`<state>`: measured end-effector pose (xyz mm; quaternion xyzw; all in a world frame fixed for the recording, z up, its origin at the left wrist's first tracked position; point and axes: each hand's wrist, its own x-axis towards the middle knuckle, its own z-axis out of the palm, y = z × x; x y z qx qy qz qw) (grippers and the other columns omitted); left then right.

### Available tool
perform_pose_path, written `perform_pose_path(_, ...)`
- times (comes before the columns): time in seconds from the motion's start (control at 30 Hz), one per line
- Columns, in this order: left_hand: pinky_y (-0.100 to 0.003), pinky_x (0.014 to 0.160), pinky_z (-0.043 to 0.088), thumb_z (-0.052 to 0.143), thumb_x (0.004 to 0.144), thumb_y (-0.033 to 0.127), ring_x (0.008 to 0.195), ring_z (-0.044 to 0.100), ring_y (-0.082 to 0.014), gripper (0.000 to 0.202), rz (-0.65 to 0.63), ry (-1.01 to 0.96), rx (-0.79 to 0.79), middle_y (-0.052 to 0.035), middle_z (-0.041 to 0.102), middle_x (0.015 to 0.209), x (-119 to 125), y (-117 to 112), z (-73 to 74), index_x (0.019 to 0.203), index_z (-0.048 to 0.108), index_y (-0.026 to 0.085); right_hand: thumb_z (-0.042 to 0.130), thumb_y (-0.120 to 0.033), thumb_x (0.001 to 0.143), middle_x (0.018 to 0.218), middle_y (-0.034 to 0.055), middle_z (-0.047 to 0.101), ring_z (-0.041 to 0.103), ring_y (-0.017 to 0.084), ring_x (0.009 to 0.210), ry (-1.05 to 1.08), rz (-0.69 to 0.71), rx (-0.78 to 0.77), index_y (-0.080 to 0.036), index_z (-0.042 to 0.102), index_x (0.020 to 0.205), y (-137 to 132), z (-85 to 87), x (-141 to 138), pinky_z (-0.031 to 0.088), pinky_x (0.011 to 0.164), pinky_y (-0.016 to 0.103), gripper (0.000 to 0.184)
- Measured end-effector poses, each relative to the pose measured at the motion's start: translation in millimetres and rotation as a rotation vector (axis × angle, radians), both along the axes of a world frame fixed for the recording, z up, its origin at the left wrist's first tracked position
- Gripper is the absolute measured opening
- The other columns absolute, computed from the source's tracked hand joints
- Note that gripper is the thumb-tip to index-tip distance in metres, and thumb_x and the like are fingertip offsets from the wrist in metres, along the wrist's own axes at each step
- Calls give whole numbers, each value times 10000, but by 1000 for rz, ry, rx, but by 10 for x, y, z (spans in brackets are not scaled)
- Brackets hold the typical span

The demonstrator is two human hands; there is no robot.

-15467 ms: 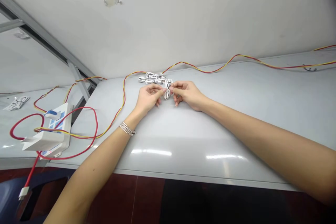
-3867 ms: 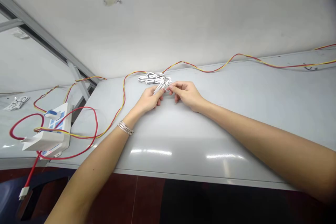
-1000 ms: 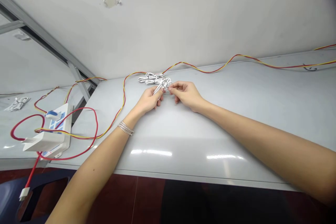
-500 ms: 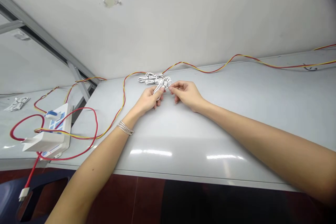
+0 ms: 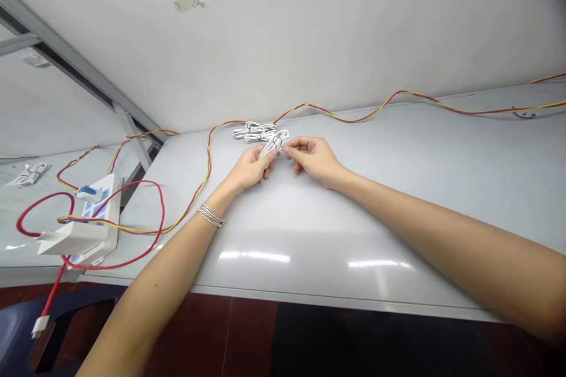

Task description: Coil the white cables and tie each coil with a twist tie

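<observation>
My left hand point(image 5: 249, 168) and my right hand point(image 5: 313, 159) meet near the far middle of the white table point(image 5: 398, 212). Between their fingertips they pinch a small coiled white cable point(image 5: 275, 142) with a thin black tie around it. The left hand's fingers are closed on the coil's lower end; a silver bracelet point(image 5: 211, 215) sits on that wrist. The right hand's thumb and forefinger are closed on the tie side. Just behind lies a pile of white coiled cables point(image 5: 253, 131).
A twisted red-and-yellow wire point(image 5: 354, 119) runs along the table's back edge and loops left. A white box with blue marks point(image 5: 82, 227) and a red cable point(image 5: 145, 247) sit at the left. Another white cable bundle point(image 5: 27, 173) lies on the neighbouring table.
Since the oldest frame the coil was squeezed from a loose loop into a narrow bundle tilted toward the left hand. Over the last second both hands hold almost still.
</observation>
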<state>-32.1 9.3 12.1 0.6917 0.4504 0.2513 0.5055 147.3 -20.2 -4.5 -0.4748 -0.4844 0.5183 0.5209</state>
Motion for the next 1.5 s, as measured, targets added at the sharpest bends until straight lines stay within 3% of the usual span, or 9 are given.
perform_pose_path(0.4,-174,386,380,568,967,475,478,475,-71,360,31,-40,-22,18,490,647,7,25,-30,776,530,172,750,-191,847,660,-23,611,511,64,441,-4,23,4,-145,680,777,-2,1,-5,448,433,194,110)
perform_pose_path(0.67,-181,388,375,546,974,498,471,457,-73,377,32,-33,-11,23,479,625,11,23,-27,773,512,181,789,-288,803,674,-17,625,498,66,464,8,77,48,-153,681,765,-15,-1,13,444,443,197,178)
perform_pose_path(0.83,-175,355,282,515,987,514,434,372,-54,389,50,-9,-57,45,412,613,19,-5,14,788,504,180,812,-380,783,697,-20,623,493,66,465,26,102,108,-156,700,833,-2,-21,24,438,436,198,255)
perform_pose_path(1.03,-169,387,252,519,1001,410,444,332,-48,318,43,-54,-81,57,370,612,33,-36,58,785,505,178,817,-446,787,700,-22,637,497,71,465,43,93,103,-173,678,856,10,-33,27,444,435,206,314)
perform_pose_path(1.37,-172,341,268,372,1046,444,419,349,-52,389,50,-33,-119,55,350,635,4,-9,53,741,394,204,795,-372,833,692,-19,641,505,75,452,58,81,76,-168,656,827,5,-14,23,445,436,215,247)
perform_pose_path(1.5,-177,340,300,311,1061,403,418,375,-56,386,74,-53,-124,51,345,632,9,-10,55,736,377,206,704,-267,904,699,-18,640,503,76,447,66,83,63,-166,640,826,-5,-4,25,450,442,221,143)
